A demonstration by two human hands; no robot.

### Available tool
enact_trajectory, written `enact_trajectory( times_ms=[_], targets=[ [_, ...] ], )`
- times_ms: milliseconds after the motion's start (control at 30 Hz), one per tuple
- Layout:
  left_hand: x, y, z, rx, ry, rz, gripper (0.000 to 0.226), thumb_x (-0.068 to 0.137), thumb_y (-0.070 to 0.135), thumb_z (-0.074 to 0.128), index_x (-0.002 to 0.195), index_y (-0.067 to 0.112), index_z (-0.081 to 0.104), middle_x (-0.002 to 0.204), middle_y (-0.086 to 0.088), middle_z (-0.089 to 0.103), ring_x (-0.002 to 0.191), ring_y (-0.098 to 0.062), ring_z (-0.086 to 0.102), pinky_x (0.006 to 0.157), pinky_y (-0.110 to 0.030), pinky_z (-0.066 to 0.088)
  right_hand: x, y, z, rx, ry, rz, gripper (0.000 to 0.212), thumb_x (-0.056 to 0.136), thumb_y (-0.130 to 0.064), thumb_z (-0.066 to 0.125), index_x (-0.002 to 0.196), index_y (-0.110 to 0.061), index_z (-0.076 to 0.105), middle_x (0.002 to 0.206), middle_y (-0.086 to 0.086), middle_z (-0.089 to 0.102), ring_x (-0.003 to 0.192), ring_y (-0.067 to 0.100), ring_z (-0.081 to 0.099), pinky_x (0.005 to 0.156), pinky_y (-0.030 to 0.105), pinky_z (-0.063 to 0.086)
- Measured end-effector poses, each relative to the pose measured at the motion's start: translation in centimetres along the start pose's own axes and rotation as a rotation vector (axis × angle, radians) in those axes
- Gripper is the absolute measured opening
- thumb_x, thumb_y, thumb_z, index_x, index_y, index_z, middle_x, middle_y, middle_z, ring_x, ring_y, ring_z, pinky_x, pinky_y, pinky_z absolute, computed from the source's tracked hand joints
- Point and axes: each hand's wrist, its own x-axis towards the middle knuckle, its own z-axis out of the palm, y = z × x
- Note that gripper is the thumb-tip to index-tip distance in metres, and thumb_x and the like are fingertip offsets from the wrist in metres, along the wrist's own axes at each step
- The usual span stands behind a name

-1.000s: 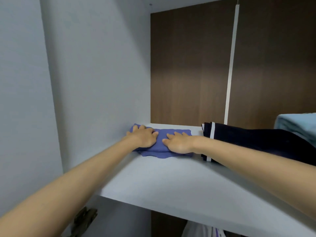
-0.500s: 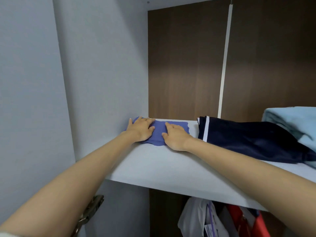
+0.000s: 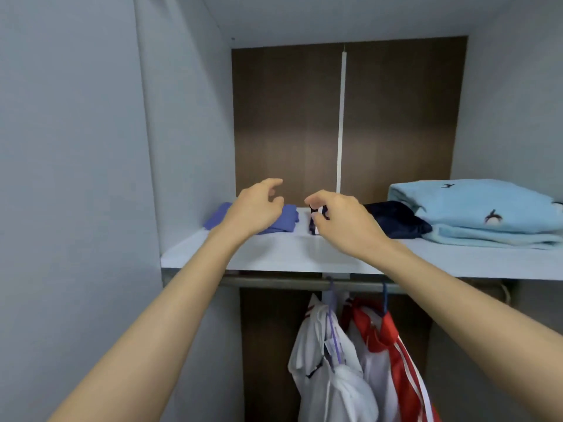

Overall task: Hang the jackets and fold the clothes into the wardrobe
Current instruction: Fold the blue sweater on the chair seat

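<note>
I am drawing both hands back from the folded purple garment (image 3: 285,219), which I was pressing flat a moment ago. It is now lying free at the shelf's (image 3: 274,254) left end, beside the navy garment (image 3: 393,219). My left hand (image 3: 254,210) and right hand (image 3: 342,225) are hovering near the front edge, fingers (image 3: 271,182) loosely curled and apart, gripping nothing. With the white jacket (image 3: 323,354) and red jacket (image 3: 393,339) hanging below, this piece is looking stowed.

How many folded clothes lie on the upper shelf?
3: a purple one at the left, a navy one in the middle, partly behind the right hand, a light blue one at the right, which may be two pieces.
</note>
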Motion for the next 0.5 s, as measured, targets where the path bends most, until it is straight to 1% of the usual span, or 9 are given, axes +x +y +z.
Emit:
enact_trajectory(
  times_ms=[67, 133, 167, 200, 267, 300, 367, 467, 500],
  targets=[
    [-3.0, 1.2, 0.2, -0.024, 0.020, 0.017, 0.045, 0.097, 0.023, 0.044, 0.142, 0.026, 0.042, 0.137, -0.001, 0.053, 0.124, -0.019, 0.049, 0.102, -0.035, 0.040, -3.4, -0.2, -1.1, 0.021, 0.054, 0.028, 0.034, 0.095, -0.016, 0.048, 0.128, -0.023, 0.055, 0.122, -0.005, 0.063, 0.106, 0.016, 0.058, 0.086, 0.039, 0.051],
    [-6.0, 2.6, 0.6, -0.015, 0.053, 0.061, 0.044, 0.097, 0.023, 0.044, 0.141, 0.028, 0.042, 0.136, 0.001, 0.054, 0.121, -0.020, 0.050, 0.094, -0.029, 0.040, -6.8, -0.3, -2.3, 0.026, 0.097, 0.051, 0.031, 0.095, -0.019, 0.050, 0.124, -0.025, 0.057, 0.114, -0.008, 0.064, 0.101, 0.013, 0.058, 0.083, 0.037, 0.052],
    [-7.3, 3.4, 0.8, -0.020, 0.060, 0.083, 0.043, 0.098, 0.023, 0.043, 0.140, 0.028, 0.042, 0.135, 0.001, 0.055, 0.119, -0.020, 0.051, 0.089, -0.028, 0.038, -8.4, -0.4, -3.0, 0.022, 0.110, 0.066, 0.030, 0.095, -0.020, 0.050, 0.123, -0.026, 0.057, 0.112, -0.009, 0.064, 0.099, 0.011, 0.058, 0.082, 0.034, 0.052],
    [-8.7, 4.2, 1.0, -0.036, 0.053, 0.100, 0.043, 0.098, 0.024, 0.043, 0.140, 0.028, 0.043, 0.134, 0.000, 0.055, 0.118, -0.020, 0.052, 0.087, -0.028, 0.038, -10.2, -0.4, -3.6, 0.011, 0.114, 0.085, 0.028, 0.096, -0.022, 0.050, 0.123, -0.026, 0.057, 0.110, -0.010, 0.063, 0.096, 0.009, 0.057, 0.079, 0.030, 0.050],
    [-11.5, 5.8, 1.4, -0.093, 0.011, 0.124, 0.043, 0.099, 0.025, 0.044, 0.141, 0.028, 0.041, 0.135, 0.001, 0.054, 0.120, -0.018, 0.051, 0.091, -0.032, 0.040, -13.9, -0.2, -5.0, -0.004, 0.107, 0.134, 0.026, 0.095, -0.023, 0.050, 0.120, -0.027, 0.057, 0.107, -0.011, 0.063, 0.086, 0.006, 0.057, 0.072, 0.027, 0.048],
    [-12.8, 6.5, 1.6, -0.129, -0.015, 0.137, 0.043, 0.099, 0.026, 0.044, 0.142, 0.029, 0.041, 0.135, 0.003, 0.054, 0.121, -0.017, 0.050, 0.094, -0.032, 0.041, -15.7, 0.0, -5.8, -0.009, 0.104, 0.163, 0.026, 0.095, -0.023, 0.050, 0.119, -0.027, 0.058, 0.105, -0.011, 0.064, 0.082, 0.005, 0.058, 0.072, 0.028, 0.049],
    [-15.3, 8.3, 2.0, -0.211, -0.072, 0.169, 0.042, 0.099, 0.027, 0.044, 0.141, 0.030, 0.042, 0.131, 0.006, 0.055, 0.118, -0.015, 0.052, 0.098, -0.033, 0.043, -19.3, 0.4, -7.7, -0.022, 0.098, 0.230, 0.024, 0.093, -0.023, 0.052, 0.116, -0.028, 0.060, 0.103, -0.011, 0.066, 0.082, 0.004, 0.059, 0.076, 0.031, 0.051],
    [-19.5, 11.4, 3.3, -0.335, -0.161, 0.211, 0.040, 0.098, 0.025, 0.047, 0.138, 0.029, 0.046, 0.117, 0.011, 0.059, 0.107, -0.006, 0.055, 0.093, -0.026, 0.043, -25.0, 0.8, -10.2, -0.049, 0.095, 0.318, 0.022, 0.092, -0.025, 0.053, 0.112, -0.031, 0.061, 0.101, -0.014, 0.067, 0.082, 0.003, 0.058, 0.080, 0.033, 0.051],
    [-20.9, 12.4, 3.9, -0.356, -0.192, 0.227, 0.040, 0.098, 0.025, 0.048, 0.137, 0.029, 0.047, 0.116, 0.012, 0.059, 0.105, -0.003, 0.054, 0.092, -0.022, 0.042, -27.0, 1.0, -11.0, -0.058, 0.092, 0.349, 0.021, 0.092, -0.025, 0.054, 0.110, -0.032, 0.062, 0.098, -0.016, 0.067, 0.082, 0.004, 0.057, 0.081, 0.035, 0.051]
  ],
)
